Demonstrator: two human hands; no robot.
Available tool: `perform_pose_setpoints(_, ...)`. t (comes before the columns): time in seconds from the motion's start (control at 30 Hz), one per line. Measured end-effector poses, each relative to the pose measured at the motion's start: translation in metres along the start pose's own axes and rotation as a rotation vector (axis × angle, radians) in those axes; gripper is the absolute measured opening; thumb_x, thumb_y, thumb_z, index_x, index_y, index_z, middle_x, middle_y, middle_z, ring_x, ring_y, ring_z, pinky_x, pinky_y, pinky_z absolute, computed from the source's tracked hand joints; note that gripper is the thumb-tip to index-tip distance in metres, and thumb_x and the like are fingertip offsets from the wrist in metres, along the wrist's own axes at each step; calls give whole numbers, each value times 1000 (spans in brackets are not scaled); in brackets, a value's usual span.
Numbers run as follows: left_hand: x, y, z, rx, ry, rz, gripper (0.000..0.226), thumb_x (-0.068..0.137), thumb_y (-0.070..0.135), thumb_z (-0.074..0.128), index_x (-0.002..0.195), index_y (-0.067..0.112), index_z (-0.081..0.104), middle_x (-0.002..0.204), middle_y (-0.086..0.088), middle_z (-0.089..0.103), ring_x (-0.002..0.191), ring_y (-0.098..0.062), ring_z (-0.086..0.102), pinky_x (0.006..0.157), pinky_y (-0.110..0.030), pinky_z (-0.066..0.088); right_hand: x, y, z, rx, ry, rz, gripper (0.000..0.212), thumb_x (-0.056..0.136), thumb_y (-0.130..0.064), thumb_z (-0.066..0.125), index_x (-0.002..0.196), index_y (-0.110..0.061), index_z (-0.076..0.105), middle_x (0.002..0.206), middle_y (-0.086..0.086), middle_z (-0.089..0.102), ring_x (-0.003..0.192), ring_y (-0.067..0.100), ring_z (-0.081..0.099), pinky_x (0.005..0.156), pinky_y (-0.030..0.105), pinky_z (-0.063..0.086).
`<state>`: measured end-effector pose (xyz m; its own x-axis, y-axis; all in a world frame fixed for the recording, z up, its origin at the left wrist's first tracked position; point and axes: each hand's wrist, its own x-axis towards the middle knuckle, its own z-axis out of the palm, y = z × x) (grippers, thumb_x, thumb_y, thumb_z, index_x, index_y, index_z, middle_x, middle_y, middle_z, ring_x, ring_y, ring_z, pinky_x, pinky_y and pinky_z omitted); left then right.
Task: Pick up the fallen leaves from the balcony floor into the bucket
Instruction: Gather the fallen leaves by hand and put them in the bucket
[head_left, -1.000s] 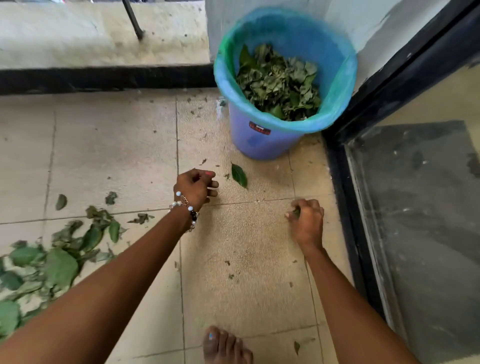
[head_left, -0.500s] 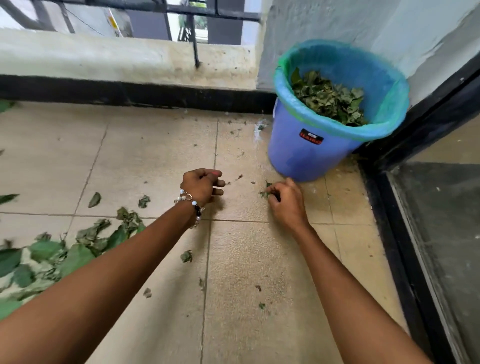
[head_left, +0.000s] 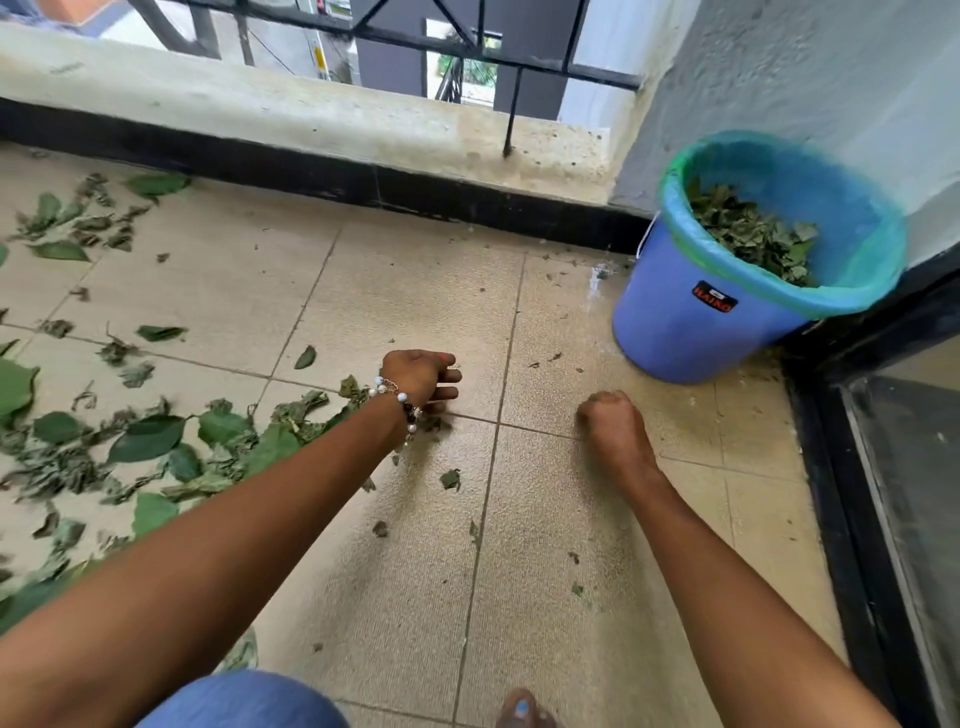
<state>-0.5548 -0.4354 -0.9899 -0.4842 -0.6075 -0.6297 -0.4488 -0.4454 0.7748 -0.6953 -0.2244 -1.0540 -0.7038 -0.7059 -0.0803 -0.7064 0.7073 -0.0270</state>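
Both forearms are bare, with no sleeves showing anywhere along them. The left hand (head_left: 418, 375) has a bead bracelet (head_left: 399, 402) round its wrist, strung with white and pale blue beads, a few dark ones and a small gold-coloured link; the right hand (head_left: 613, 423) and its wrist wear nothing. At the near edge a knee in blue denim-like cloth (head_left: 244, 701) shows on the left, and to its right a bare foot (head_left: 522, 711) with light blue polish on a toenail.
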Motion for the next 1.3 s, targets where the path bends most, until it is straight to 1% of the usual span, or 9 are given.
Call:
perform_pose_setpoints(0.13, -16, 4, -8, 14, -77, -67, 16, 95, 15, 58, 103, 4, 67, 79, -7, 69, 62, -21, 63, 48, -23, 49, -9, -22, -21, 479, 52, 199, 16, 81, 5, 65, 85, -7, 75, 84, 4, 71, 81, 18, 65, 77, 28, 53)
perform_pose_setpoints(0.33, -36, 6, -20, -119, -320, -259, 56, 96, 57, 44, 110, 5, 60, 108, -19, 65, 96, -36, 65, 74, -44, 57, 0, -107, -75, 1304, -34, 280, 17, 76, 4, 76, 80, -12, 71, 85, 8, 74, 84, 23, 72, 82, 40, 59)
perform_pose_setpoints(0.57, -42, 9, -34, -678, -312, -340, 56, 104, 45, 24, 107, 3, 61, 101, -17, 66, 93, -29, 62, 84, -45, 51, -10, -182, -100, 883, 97, -145, 9, 88, -15, 67, 92, -14, 74, 89, -1, 73, 87, 10, 65, 81, 28, 52)
perform_pose_setpoints(0.63, -38, 9, -47, -669, -170, -302, 40, 105, 31, 32, 102, 1, 58, 79, -15, 65, 66, -21, 60, 64, -30, 56, -14, -182, -103, 898, -37, -240, 20, 96, -19, 56, 103, -15, 74, 98, -2, 72, 100, 12, 62, 89, 33, 50)
perform_pose_setpoints(0.7, -38, 8, -59, -575, -88, -236, 29, 104, 18, 34, 83, 6, 51, 52, -7, 52, 36, -9, 38, 34, -14, 33, -19, -179, -111, 1172, -172, -222, 24, 101, -19, 49, 116, -16, 68, 108, -3, 72, 109, 9, 63, 90, 26, 52)
perform_pose_setpoints(0.77, -40, 5, -68, -506, -62, -205, 32, 101, 13, 32, 73, 11, 46, 52, -3, 44, 29, -7, 28, 31, -12, 19, -24, -168, -112, 1343, -188, -115, 21, 98, -17, 55, 115, -16, 66, 105, 2, 72, 103, 15, 66, 85, 28, 54)
perform_pose_setpoints(0.93, -46, -4, -78, -435, -23, -231, 31, 95, 8, 31, 66, 15, 39, 54, 0, 36, 30, -8, 24, 36, -10, 16, -59, -126, -76, 515, -434, -49, 22, 78, -3, 77, 95, -8, 64, 89, 6, 65, 69, 8, 60, 67, 22, 55)
perform_pose_setpoints(1.03, -44, -3, -71, -418, -16, -185, 32, 94, 9, 34, 63, 16, 39, 50, 0, 38, 28, -8, 26, 35, -9, 19, -81, -115, -43, 540, -415, 22, 19, 77, 10, 71, 87, -3, 63, 83, 13, 66, 55, -1, 60, 51, 11, 48)
perform_pose_setpoints(1.3, -19, -31, -75, -422, -7, -236, 42, 102, 25, 31, 61, 19, 35, 41, 4, 35, 28, -8, 25, 33, -10, 18, -63, -136, -18, 502, -170, -121, 17, 80, 4, 70, 90, -9, 66, 91, 2, 60, 71, 0, 53, 60, 7, 40)
